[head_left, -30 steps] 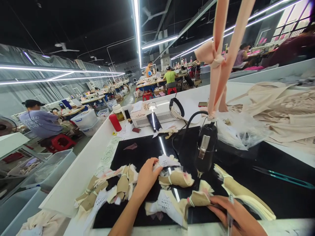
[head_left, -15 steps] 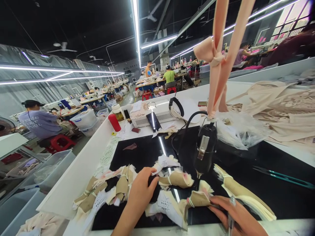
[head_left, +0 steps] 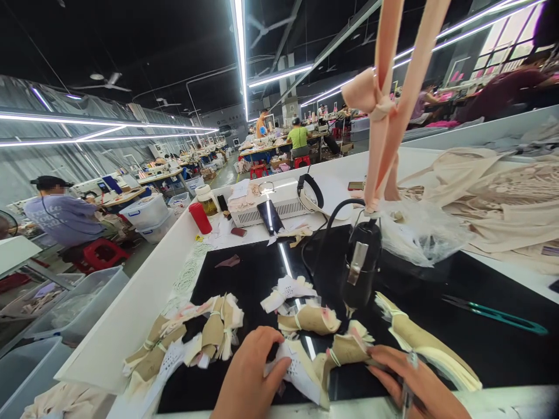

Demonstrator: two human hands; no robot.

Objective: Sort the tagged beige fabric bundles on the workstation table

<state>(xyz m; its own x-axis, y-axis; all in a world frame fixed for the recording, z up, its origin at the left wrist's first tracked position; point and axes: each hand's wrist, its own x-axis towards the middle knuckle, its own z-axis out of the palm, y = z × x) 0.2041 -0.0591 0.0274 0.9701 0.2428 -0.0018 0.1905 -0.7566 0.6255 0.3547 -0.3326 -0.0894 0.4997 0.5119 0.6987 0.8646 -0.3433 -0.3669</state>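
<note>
My left hand (head_left: pixel 253 372) has its thumb and fingers around the left end of a tied bundle with a white, hole-punched top piece (head_left: pixel 301 369). The hand hides that end. My right hand (head_left: pixel 419 378) holds a pen-like, silvery clear tool (head_left: pixel 410 378) upright between its fingers. Its fingertips touch a tan tied bundle (head_left: pixel 349 349) that adjoins the white one. Just beyond lie another tan bundle (head_left: pixel 310 319) and a white perforated bundle (head_left: pixel 288 291). To the right of these is a long tan-and-cream bundle (head_left: pixel 432 343).
A black device (head_left: pixel 362 267) hangs from knotted pink straps (head_left: pixel 384 110) over the black work surface (head_left: pixel 257 262). Teal-handled snips (head_left: pixel 498 314) lie at right. More tied bundles (head_left: pixel 213 331) sit at left. Behind are a red container (head_left: pixel 200 218), a plastic bag (head_left: pixel 423 233) and beige fabric (head_left: pixel 502 203).
My left hand has moved nearer and slightly right, from beside the farther bundles to the white perforated bundle in front. My right hand stays at the tan bundle.
</note>
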